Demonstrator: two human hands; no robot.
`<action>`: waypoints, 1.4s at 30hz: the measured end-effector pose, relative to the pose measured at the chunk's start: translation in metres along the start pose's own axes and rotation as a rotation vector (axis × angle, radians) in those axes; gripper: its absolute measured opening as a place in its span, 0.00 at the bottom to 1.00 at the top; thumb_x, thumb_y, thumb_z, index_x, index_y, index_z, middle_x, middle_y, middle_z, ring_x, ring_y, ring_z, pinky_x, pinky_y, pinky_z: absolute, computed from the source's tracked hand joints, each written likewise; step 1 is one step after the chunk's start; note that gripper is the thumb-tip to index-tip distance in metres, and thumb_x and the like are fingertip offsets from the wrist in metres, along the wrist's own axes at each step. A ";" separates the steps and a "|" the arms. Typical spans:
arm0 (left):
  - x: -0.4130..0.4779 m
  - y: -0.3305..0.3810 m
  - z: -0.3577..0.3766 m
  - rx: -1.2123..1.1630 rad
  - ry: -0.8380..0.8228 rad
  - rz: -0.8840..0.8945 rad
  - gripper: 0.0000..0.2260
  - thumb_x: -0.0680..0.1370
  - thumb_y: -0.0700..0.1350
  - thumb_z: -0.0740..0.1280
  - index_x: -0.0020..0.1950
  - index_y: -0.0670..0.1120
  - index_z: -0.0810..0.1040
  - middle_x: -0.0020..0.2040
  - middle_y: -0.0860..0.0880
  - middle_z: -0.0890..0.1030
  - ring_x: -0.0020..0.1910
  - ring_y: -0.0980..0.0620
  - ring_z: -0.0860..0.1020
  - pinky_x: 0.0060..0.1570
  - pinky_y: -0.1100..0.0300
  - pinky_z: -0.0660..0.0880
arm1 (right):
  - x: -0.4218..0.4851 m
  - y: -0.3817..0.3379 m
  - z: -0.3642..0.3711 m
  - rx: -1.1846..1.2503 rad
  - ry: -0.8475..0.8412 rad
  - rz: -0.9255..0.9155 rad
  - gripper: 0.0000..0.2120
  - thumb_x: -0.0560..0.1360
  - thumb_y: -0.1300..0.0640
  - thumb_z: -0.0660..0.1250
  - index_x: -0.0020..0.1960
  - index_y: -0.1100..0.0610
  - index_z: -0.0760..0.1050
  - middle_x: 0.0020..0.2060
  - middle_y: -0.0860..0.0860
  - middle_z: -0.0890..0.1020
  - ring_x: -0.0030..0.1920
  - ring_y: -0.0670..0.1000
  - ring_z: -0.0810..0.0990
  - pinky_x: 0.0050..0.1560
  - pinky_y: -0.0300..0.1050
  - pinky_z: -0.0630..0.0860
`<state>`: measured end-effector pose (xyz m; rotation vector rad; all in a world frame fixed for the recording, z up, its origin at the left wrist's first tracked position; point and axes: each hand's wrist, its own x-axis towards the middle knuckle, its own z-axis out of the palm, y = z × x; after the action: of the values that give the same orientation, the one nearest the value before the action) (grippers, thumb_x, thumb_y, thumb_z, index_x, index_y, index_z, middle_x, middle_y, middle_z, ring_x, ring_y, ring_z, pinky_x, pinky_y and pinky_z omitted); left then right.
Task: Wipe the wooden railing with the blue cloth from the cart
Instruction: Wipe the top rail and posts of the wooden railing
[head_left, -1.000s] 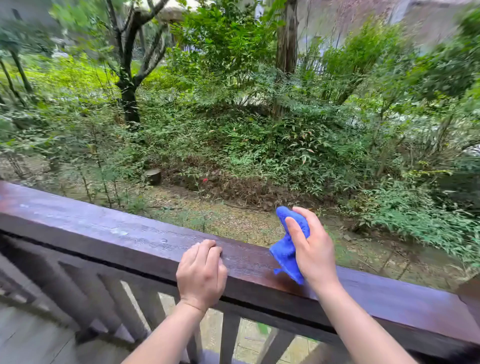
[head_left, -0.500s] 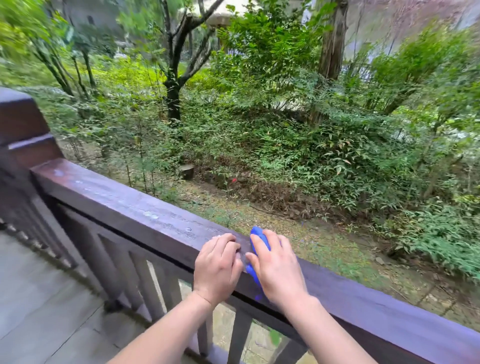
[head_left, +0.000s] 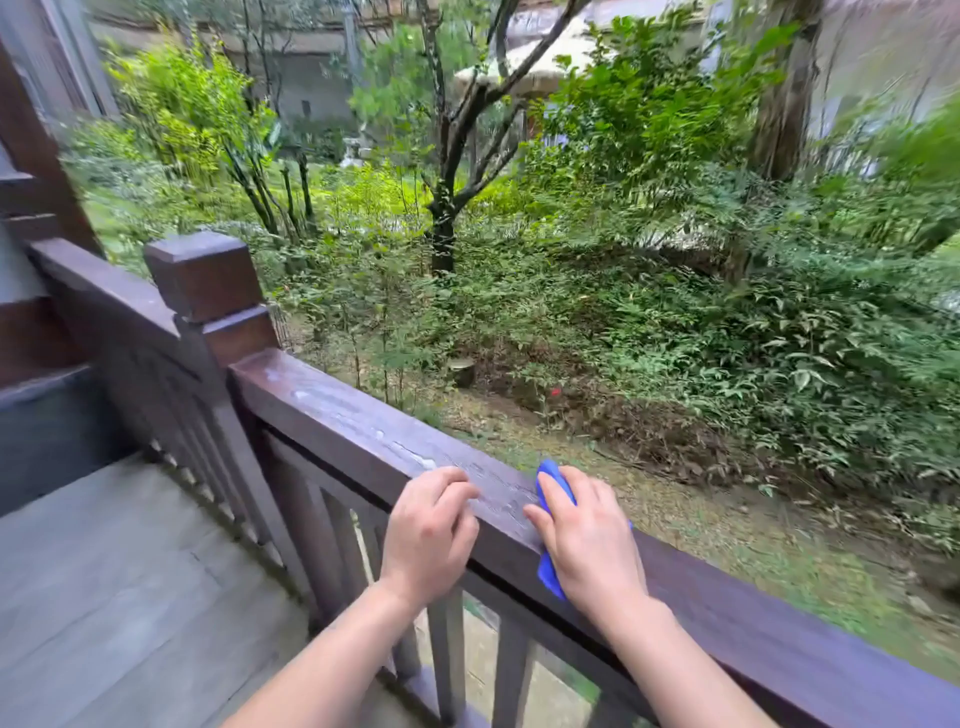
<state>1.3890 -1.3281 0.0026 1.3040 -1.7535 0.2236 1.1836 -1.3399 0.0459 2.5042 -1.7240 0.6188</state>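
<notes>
A dark brown wooden railing (head_left: 332, 410) runs from a corner post at the left down to the lower right. Pale wet streaks mark its top left of my hands. My right hand (head_left: 589, 540) lies flat on the rail top and presses the blue cloth (head_left: 551, 480) against the wood; the cloth shows only beyond my fingertips and below my thumb. My left hand (head_left: 431, 535) rests on the rail's near edge just left of it, fingers curled over the top, holding nothing.
The square corner post (head_left: 208, 280) stands at the left, with a second rail section (head_left: 104, 291) running back from it. Balusters (head_left: 447, 654) hang under the rail. Grey deck boards (head_left: 119, 587) lie at the lower left. Shrubs and trees fill the garden beyond.
My right hand has lowered the cloth from above the rail onto its top and slid it left. The view has swung left, bringing the corner post into sight.
</notes>
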 end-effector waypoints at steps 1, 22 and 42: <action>0.009 -0.019 -0.006 0.032 0.003 -0.004 0.08 0.76 0.42 0.63 0.50 0.45 0.80 0.52 0.47 0.81 0.53 0.47 0.78 0.55 0.54 0.74 | 0.002 -0.007 0.005 -0.009 0.013 -0.011 0.22 0.78 0.42 0.60 0.63 0.55 0.74 0.61 0.56 0.77 0.58 0.61 0.74 0.59 0.55 0.74; 0.078 -0.159 -0.006 0.127 -0.212 -0.074 0.10 0.74 0.50 0.59 0.47 0.53 0.80 0.50 0.56 0.80 0.47 0.51 0.77 0.40 0.54 0.76 | 0.067 -0.085 0.049 -0.230 0.095 0.120 0.18 0.77 0.40 0.54 0.51 0.51 0.76 0.46 0.52 0.77 0.44 0.58 0.71 0.42 0.52 0.73; 0.078 -0.155 -0.006 0.108 -0.141 -0.023 0.12 0.75 0.47 0.58 0.45 0.49 0.81 0.47 0.52 0.81 0.46 0.49 0.78 0.58 0.50 0.76 | 0.041 -0.056 0.033 -0.157 0.136 -0.090 0.27 0.75 0.33 0.54 0.64 0.49 0.72 0.59 0.55 0.74 0.58 0.58 0.70 0.55 0.56 0.74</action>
<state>1.5194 -1.4423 0.0094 1.4475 -1.8657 0.2206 1.2566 -1.3634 0.0404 2.3594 -1.5401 0.6062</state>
